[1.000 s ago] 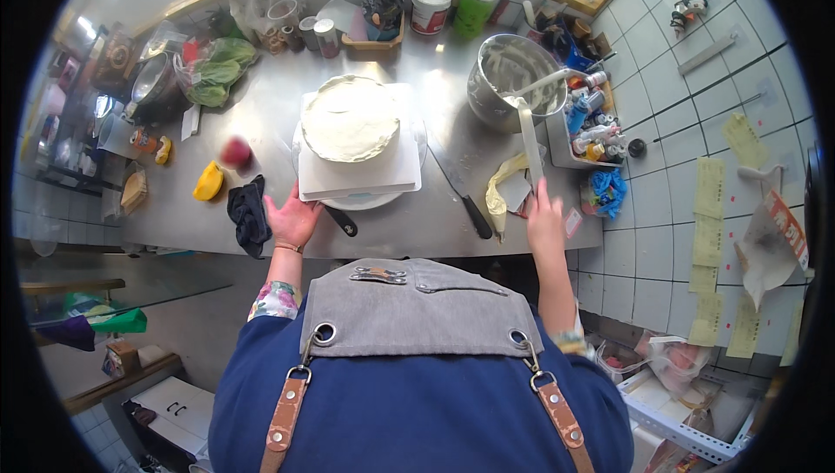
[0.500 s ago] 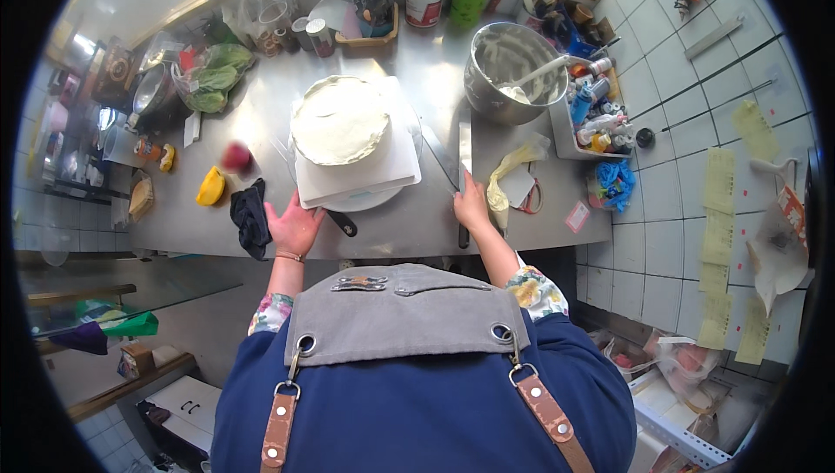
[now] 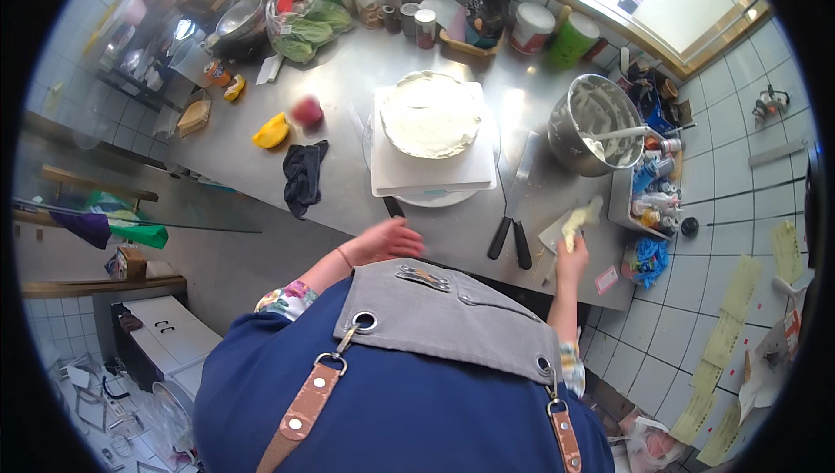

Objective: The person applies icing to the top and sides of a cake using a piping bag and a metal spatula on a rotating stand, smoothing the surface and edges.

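A round cake (image 3: 430,114) covered in white cream sits on a square white board (image 3: 435,179) atop a round turntable (image 3: 442,201). My left hand (image 3: 384,241) is held out at the table's front edge, fingers stretched and holding nothing, just below a black knife handle (image 3: 394,207) poking out from under the board. At the right, my right hand (image 3: 571,261) is closed on the lower end of a piping bag (image 3: 577,224) with pale cream in it. Between hand and cake lie two long spatulas with black handles, one handle (image 3: 500,238) next to the other (image 3: 522,247).
A steel mixing bowl (image 3: 561,135) with cream and a white scraper stands back right, beside a bin of bottles (image 3: 654,194). On the left lie a dark cloth (image 3: 304,179), a yellow fruit-like thing (image 3: 271,130) and a red round fruit (image 3: 306,111). Bagged greens (image 3: 306,31) sit behind.
My right hand has let go of the spatula and moved right to grip the piping bag. My left hand has come away from the turntable's edge toward me. The view has shifted left.
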Motion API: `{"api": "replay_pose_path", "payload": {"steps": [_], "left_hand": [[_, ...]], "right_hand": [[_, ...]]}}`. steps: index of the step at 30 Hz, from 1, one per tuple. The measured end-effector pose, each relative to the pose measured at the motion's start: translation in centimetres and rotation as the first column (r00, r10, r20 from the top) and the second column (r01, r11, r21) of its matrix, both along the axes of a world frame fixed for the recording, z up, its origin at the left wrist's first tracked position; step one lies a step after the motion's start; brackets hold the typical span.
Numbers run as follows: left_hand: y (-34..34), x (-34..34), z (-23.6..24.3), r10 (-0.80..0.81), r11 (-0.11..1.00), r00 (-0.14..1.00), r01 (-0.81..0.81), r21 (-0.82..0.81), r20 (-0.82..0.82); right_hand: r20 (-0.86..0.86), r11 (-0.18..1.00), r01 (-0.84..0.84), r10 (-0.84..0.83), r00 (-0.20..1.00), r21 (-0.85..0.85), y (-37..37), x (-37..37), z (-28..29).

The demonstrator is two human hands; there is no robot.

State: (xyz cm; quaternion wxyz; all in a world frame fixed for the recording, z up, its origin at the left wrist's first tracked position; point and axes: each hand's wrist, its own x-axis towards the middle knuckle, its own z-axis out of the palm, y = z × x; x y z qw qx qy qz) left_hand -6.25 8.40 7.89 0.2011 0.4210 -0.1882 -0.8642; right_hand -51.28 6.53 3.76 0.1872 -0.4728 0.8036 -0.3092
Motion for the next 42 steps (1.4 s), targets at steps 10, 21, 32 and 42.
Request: {"api": "replay_pose_path", "payload": {"steps": [10,21,32,42], "left_hand": [[-8.2,-20.0,11.6,-0.343,0.773,0.939,0.282,-0.569,-0.002],[-7.2,-23.2,17.9,-0.069,-0.066,0.891,0.445,-0.893,0.449],[-4.8,-24.3,18.9,0.059,-0.356,0.997,0.072,-0.932,0.055],[-1.6,-23.6,19.6,0.032,-0.150,0.999,-0.018,-0.988,-0.023]], "right_hand": [[-0.528,0.708,-0.688,0.528,0.665,-0.158,7.1,9.0,16.5],[0.400,0.865,-0.343,0.479,0.781,-0.367,5.6,5.8,16.7],[0.309,0.763,-0.092,0.365,0.879,-0.640,1.5,5.1,14.0],[0.611,0.805,0.044,0.413,0.676,-0.592,-2.3,5.5,12.6]]}}
